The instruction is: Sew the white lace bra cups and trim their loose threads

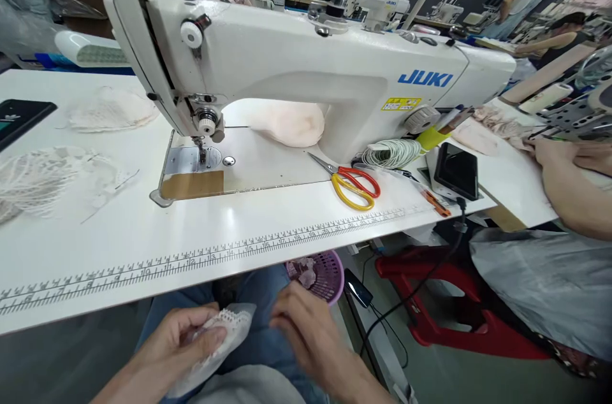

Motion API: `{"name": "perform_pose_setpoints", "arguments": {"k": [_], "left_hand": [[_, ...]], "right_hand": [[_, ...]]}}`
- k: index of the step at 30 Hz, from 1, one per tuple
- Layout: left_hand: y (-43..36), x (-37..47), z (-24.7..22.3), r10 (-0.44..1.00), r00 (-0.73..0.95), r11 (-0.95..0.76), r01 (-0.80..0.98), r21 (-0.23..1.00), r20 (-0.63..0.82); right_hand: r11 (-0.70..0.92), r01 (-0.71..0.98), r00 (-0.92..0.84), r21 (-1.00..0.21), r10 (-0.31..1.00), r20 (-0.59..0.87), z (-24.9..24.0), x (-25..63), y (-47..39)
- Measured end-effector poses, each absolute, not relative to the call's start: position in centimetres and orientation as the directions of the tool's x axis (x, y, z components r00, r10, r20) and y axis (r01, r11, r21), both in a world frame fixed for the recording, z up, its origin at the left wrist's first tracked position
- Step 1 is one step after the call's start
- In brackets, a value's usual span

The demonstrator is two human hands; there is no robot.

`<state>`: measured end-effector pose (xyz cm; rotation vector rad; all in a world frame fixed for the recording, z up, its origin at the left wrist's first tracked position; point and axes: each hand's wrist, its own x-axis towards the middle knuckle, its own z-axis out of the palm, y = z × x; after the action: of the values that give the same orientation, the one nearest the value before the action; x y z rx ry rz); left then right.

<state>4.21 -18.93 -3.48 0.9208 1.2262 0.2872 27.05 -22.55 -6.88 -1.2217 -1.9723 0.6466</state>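
My left hand [186, 343] grips a white fabric piece with lace trim [232, 334] between thumb and fingers, low over my lap. To its right, apart from the fabric, is my right hand [308, 334], its fingers curled together towards the thumb. Whatever may be between those fingertips is hidden. Both hands are below the front edge of the white sewing table [268, 219]. A white JUKI sewing machine [306, 41] stands on it, with its needle and presser foot [203, 152] above the metal plate.
Scissors [351, 181] with red and yellow handles lie right of the needle. Pale fabric pieces [112, 109] and lacy material [52, 178] lie at left. Below are a purple basket [329, 276] and red stool [459, 308]. A co-worker's arm [574, 187] is at right.
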Motion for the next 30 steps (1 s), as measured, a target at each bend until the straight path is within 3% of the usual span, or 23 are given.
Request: {"name": "perform_pose_setpoints", "arguments": {"k": [5, 10, 14, 17, 21, 24, 28, 30], "left_hand": [[-19.3, 4.6, -3.7, 0.638, 0.428, 0.617, 0.214, 0.758, -0.64], [-19.6, 4.5, -4.2, 0.639, 0.443, 0.648, 0.131, 0.751, -0.629], [-19.7, 4.6, -4.3, 0.618, 0.455, 0.667, 0.13, 0.734, -0.641], [-19.8, 4.8, -4.0, 0.605, 0.441, 0.679, 0.149, 0.719, -0.663], [-19.8, 4.7, -3.5, 0.603, 0.397, 0.711, 0.128, 0.692, -0.692], [-19.8, 4.3, -3.4, 0.609, 0.341, 0.713, 0.162, 0.683, -0.716], [-19.7, 3.9, -3.6, 0.631, 0.284, 0.666, 0.279, 0.692, -0.722], [-19.7, 3.9, -3.5, 0.629, 0.296, 0.646, 0.315, 0.695, -0.719]], "right_hand": [[0.595, 0.525, -0.342, -0.608, 0.802, 0.49, -5.4, 23.8, -22.5], [0.615, 0.598, -0.395, -0.514, 0.784, 0.478, -6.4, 23.5, -22.5], [0.68, 0.644, -0.488, -0.351, 0.718, 0.496, -6.7, 23.2, -22.4], [0.638, 0.673, -0.434, -0.375, 0.751, 0.498, -7.0, 22.7, -22.4], [0.457, 0.732, -0.348, -0.506, 0.888, 0.299, -8.8, 24.0, -22.5], [0.307, 0.819, -0.283, -0.484, 0.951, 0.124, -11.2, 27.1, -22.7], [0.157, 0.875, -0.166, -0.458, 0.986, 0.02, -12.4, 30.8, -23.2], [0.162, 0.857, -0.192, -0.489, 0.981, -0.012, -11.1, 31.0, -23.4]]}}
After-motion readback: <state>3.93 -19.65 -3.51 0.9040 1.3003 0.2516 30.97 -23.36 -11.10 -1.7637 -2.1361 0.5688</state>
